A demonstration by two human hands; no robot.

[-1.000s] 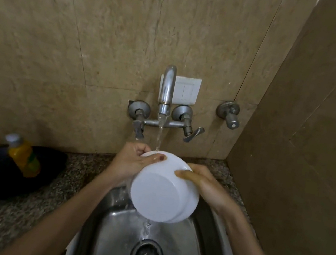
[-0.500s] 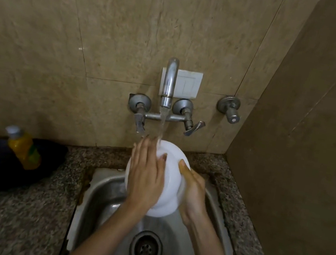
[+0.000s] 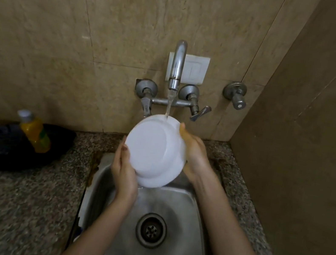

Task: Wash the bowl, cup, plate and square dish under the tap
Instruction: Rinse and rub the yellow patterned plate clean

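Bowl: I have the white round bowl [image 3: 154, 149] between both hands with its underside turned toward me. It is held above the steel sink basin [image 3: 187, 216], its top rim right under the water stream [image 3: 169, 105] from the chrome wall tap [image 3: 178, 61].
Left hand: The left hand [image 3: 125, 171] grips the lower-left edge, thumb lying on the base side. Its fingers pass behind the bowl, where I can't see them.
Right hand: The right hand [image 3: 193, 154] clasps the right rim, thumb tip just beside the stream. Its fingers are probably curled into the hollow, though they are hidden too.
Handling: I judge it light and stiff, and slick while wet. It would likely chip if it fell on the steel.
Where to hold: I'd take the rim at opposite points, thumbs outside and fingers inside. The raised foot ring beside the left thumb gives an extra lip.
Nearby: A yellow plastic bottle [image 3: 35, 131] stands on a black tray [image 3: 0, 154], well apart from the left fingers.
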